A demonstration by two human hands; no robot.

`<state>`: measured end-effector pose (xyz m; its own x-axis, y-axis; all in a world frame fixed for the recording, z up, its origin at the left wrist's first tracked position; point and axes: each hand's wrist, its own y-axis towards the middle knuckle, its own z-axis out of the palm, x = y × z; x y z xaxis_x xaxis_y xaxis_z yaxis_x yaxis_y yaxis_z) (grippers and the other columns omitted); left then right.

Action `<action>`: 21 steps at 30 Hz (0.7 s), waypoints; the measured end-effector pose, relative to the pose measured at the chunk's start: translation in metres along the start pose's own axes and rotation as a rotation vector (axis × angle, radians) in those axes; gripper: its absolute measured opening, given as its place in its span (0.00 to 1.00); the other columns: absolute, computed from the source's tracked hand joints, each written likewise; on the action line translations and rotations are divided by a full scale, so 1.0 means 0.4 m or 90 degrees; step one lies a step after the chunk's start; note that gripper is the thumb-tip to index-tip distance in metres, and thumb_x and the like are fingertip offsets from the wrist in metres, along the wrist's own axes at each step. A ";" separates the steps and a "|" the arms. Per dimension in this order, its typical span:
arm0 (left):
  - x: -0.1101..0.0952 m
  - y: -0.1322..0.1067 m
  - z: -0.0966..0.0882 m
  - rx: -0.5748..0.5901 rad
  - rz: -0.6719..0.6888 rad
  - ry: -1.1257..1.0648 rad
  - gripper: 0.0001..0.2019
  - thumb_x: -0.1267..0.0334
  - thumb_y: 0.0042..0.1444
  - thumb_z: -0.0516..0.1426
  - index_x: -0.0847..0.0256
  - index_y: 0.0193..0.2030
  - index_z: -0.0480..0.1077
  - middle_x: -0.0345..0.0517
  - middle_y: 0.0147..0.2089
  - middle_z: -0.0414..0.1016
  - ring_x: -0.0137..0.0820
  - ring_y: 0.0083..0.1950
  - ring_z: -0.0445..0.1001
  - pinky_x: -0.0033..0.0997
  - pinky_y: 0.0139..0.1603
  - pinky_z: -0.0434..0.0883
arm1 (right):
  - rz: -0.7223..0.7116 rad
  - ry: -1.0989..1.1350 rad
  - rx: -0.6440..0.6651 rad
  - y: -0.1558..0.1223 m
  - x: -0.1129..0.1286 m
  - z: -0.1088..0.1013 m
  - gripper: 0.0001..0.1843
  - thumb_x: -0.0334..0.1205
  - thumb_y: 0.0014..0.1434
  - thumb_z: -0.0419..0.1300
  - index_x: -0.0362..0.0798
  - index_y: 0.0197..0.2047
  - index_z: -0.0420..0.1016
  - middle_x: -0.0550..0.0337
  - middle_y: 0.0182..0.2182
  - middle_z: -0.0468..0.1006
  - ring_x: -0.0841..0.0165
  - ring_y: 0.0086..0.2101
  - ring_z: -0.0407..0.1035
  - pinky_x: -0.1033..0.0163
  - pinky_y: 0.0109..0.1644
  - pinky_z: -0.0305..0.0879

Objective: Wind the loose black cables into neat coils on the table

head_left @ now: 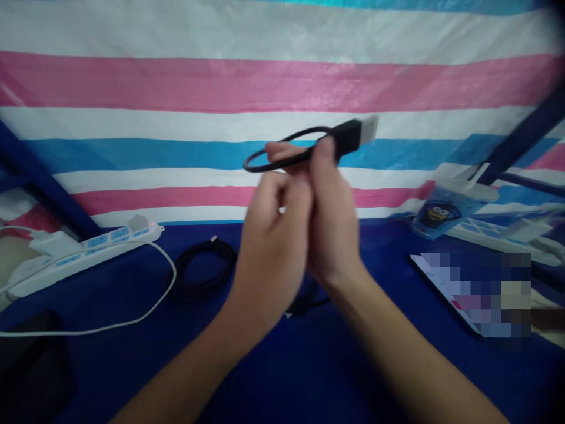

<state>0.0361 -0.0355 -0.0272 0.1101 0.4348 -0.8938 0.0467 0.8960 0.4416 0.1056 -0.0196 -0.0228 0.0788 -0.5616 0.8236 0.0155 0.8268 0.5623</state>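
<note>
Up in front of the striped sheet, a black cable [256, 166] is bent into a small loop. Its thick black plug [347, 138] has a pale, blurred end pointing right. My right hand [333, 218] is closed on the cable, thumb lying against it just behind the plug. Pressed against that hand is my left hand [276, 235], its fingers curled and closed; what lies inside its grip is hidden. Fingertips show within the loop. Below and to the left, a coiled black cable [232, 254] rests on the dark blue table [282, 377].
A white power strip [101, 250] with a white cord [170, 288] lies left, above a dark object [35, 365]. Another dark cable [300, 306] is partly behind my hands. On the right are a patterned cup [448, 209], a second power strip [489, 235] and a tablet-like device [445, 288].
</note>
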 end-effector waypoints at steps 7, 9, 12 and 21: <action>0.027 0.003 -0.010 0.075 0.247 0.449 0.21 0.48 0.58 0.48 0.62 0.24 0.65 0.38 0.20 0.63 0.18 0.22 0.54 0.26 0.26 0.48 | 0.161 0.223 -0.014 0.046 0.073 -0.081 0.19 0.50 0.65 0.39 0.44 0.32 0.56 0.65 0.21 0.58 0.83 0.23 0.60 0.69 0.42 0.68; 0.026 0.021 -0.024 0.101 0.196 0.499 0.27 0.43 0.56 0.48 0.64 0.17 0.59 0.38 0.16 0.56 0.18 0.20 0.48 0.27 0.24 0.44 | 0.185 0.248 -0.023 0.052 0.075 -0.088 0.19 0.50 0.65 0.39 0.45 0.32 0.56 0.67 0.17 0.48 0.83 0.18 0.54 0.71 0.36 0.66; 0.013 0.046 -0.057 0.287 0.036 0.506 0.30 0.37 0.54 0.45 0.64 0.17 0.59 0.37 0.16 0.55 0.17 0.19 0.50 0.26 0.21 0.44 | 0.221 0.283 -0.043 0.055 0.071 -0.091 0.18 0.47 0.66 0.37 0.45 0.31 0.55 0.68 0.15 0.38 0.82 0.13 0.44 0.74 0.23 0.54; -0.031 0.078 -0.157 0.569 -0.087 0.598 0.25 0.38 0.50 0.51 0.60 0.23 0.68 0.33 0.20 0.63 0.15 0.20 0.56 0.19 0.18 0.51 | 0.244 0.400 0.117 0.040 0.095 -0.096 0.22 0.53 0.66 0.36 0.46 0.32 0.57 0.71 0.12 0.39 0.82 0.10 0.33 0.74 0.13 0.32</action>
<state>-0.0263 -0.0073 -0.0075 -0.6630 0.5677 -0.4880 0.6827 0.7259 -0.0832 0.1473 -0.0264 0.0147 0.5993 -0.0675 0.7976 -0.2894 0.9108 0.2945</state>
